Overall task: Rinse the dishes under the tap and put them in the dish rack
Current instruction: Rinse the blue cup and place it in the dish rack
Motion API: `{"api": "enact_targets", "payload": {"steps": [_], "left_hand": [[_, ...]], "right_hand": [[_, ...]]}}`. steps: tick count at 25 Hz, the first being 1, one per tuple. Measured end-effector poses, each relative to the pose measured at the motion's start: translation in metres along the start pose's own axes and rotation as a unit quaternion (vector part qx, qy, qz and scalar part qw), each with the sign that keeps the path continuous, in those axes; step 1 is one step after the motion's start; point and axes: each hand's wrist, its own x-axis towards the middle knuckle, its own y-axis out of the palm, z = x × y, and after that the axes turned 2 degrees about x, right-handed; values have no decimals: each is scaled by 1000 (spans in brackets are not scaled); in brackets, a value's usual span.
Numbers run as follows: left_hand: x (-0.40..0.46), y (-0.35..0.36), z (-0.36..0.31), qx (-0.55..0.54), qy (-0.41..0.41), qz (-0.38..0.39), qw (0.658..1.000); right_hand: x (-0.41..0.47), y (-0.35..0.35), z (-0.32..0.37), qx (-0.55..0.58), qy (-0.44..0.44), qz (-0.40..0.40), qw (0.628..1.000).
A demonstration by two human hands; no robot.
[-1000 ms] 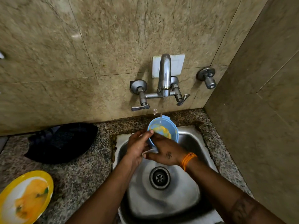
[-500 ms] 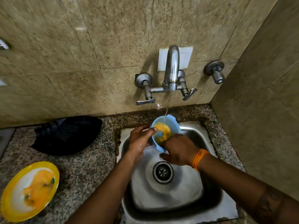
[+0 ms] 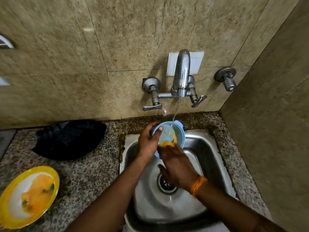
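While water is running from the tap [image 3: 181, 76]:
bowl [image 3: 179, 133]: blue, sitting tilted over sink [image 3: 207, 148], under stream
left hand [image 3: 148, 143]: grip clasping bowl rim
right hand [image 3: 178, 166]: fingers reaching into bowl, grip unclear
bench [image 3: 87, 174]: carrying dirty yellow plate [image 3: 28, 196]

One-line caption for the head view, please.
Left hand grips a blue bowl under the running tap while right hand rubs out orange residue above the sink.
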Motion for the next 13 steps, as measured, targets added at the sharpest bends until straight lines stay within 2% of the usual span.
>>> {"api": "enact_targets", "payload": {"steps": [1, 2, 3, 4, 5, 6, 7, 8, 9, 10, 11, 13], "left_hand": [[7, -3, -1, 13, 5, -4, 1000], [12, -5, -1, 29, 18, 0, 999], [13, -5, -3, 47, 36, 2, 998], [12, -2, -5, 66, 51, -3, 997], [10, 3, -6, 84, 59, -10, 995], [9, 6, -5, 99, 61, -16, 993], [9, 7, -2, 114, 66, -16, 991], [9, 6, 2, 129, 76, -9, 989], [10, 2, 5, 145, 88, 4, 986], [12, -4, 5, 157, 92, 21, 983], [17, -9, 3, 162, 85, 41, 982], [26, -15, -6, 139, 62, 90, 984]], "right_hand": [[1, -4, -14, -135, -10, 31, 990], [4, -10, -26, -194, 5, 56, 979], [9, -16, -31, -194, 30, 53, 979], [17, -16, -25, -148, 61, 34, 986], [24, -7, -13, -54, 91, -15, 994], [31, 5, 3, 94, 124, -68, 985], [36, 15, 19, 231, 143, -101, 957], [35, 25, 29, 317, 153, -109, 929], [30, 30, 25, 331, 129, -99, 930], [24, 26, 11, 270, 74, -68, 958], [20, 18, -12, 159, 3, -47, 986], [20, -2, -56, -46, -61, -18, 997]]}}
